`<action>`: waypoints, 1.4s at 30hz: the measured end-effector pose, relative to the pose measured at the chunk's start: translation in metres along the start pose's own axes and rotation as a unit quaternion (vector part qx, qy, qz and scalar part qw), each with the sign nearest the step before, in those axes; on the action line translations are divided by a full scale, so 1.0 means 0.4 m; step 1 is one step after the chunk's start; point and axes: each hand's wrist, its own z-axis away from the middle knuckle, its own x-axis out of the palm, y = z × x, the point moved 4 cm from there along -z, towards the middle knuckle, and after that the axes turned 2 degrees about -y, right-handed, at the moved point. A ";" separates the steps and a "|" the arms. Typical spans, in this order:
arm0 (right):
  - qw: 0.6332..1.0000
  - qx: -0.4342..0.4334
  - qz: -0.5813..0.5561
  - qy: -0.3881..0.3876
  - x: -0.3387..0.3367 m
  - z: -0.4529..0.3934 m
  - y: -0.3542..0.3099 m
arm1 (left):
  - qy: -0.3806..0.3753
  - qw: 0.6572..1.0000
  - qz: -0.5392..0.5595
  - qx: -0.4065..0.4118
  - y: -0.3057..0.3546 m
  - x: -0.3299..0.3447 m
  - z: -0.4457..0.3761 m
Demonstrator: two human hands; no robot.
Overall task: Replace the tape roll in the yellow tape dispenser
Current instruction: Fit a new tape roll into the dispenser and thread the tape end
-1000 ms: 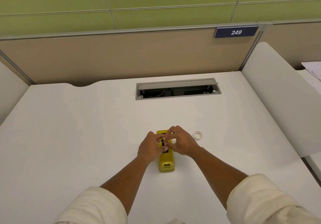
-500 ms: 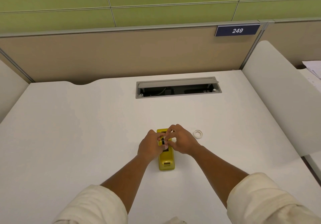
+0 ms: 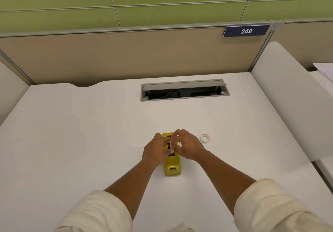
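A yellow tape dispenser (image 3: 172,167) lies lengthwise on the white desk (image 3: 72,141), its cutter end toward me. Over its middle, both hands meet around a small black spool (image 3: 168,145) with a pale tape roll on it. My left hand (image 3: 155,149) pinches it from the left and my right hand (image 3: 187,144) from the right, fingers curled over the top. Most of the roll is hidden by my fingers. A second small white tape ring (image 3: 205,138) lies flat on the desk just right of my right hand.
A grey cable hatch (image 3: 183,91) stands open in the desk beyond the dispenser. A beige partition (image 3: 126,55) with a "249" sign (image 3: 246,31) closes the back. A white side panel (image 3: 292,96) rises on the right, with papers (image 3: 324,71) behind it.
Both hands stay on the spool over the dispenser with only slight finger shifts. The view has drifted a little.
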 end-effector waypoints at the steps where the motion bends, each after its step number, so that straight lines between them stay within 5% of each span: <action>1: 1.000 0.001 -0.001 0.000 0.000 -0.001 0.001 | 0.001 1.000 -0.001 -0.001 -0.001 -0.001 0.000; 30: 0.983 -0.109 0.130 -0.069 -0.016 -0.032 -0.036 | -0.003 1.000 -0.005 -0.016 0.002 -0.005 -0.006; 42: 0.991 -0.079 0.066 -0.088 -0.014 -0.037 -0.029 | -0.004 1.000 -0.003 -0.019 -0.002 -0.005 -0.008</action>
